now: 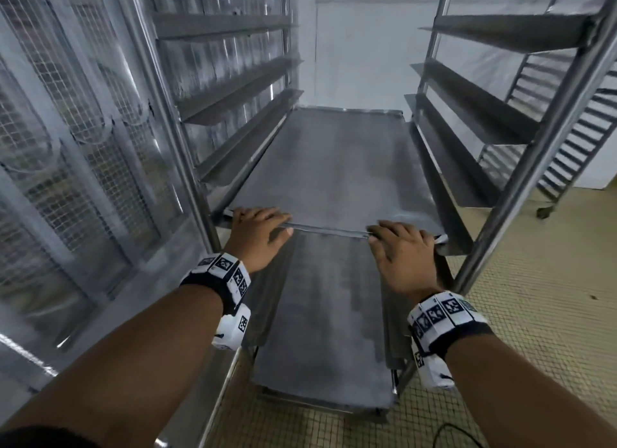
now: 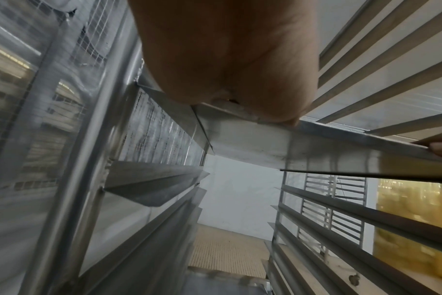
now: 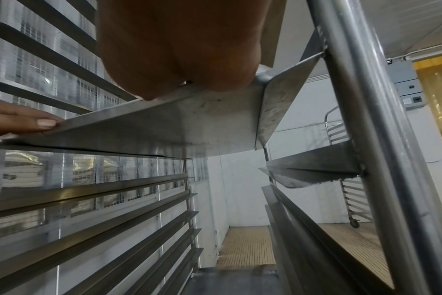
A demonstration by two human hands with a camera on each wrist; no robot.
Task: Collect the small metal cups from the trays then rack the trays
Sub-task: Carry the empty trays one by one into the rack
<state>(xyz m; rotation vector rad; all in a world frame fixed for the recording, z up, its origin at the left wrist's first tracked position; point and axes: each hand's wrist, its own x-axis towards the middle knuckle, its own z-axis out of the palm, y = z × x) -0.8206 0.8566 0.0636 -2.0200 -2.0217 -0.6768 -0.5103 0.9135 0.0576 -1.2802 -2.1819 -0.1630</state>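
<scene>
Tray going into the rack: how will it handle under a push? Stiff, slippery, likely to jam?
The tray looks like rigid sheet metal, so probably no flex. Bare metal on the rack's angled runners should slide easily. Uneven pushing from left hand or right hand might skew it.

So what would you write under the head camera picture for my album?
Both hands, left hand and right hand, push an empty metal tray into the rack.

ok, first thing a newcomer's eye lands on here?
Both hands at the near edge of a bare metal tray sitting on the runners of a steel rack: left hand at its left corner, right hand at its right. Another tray lies lower, and a second rack stands far right.
</scene>
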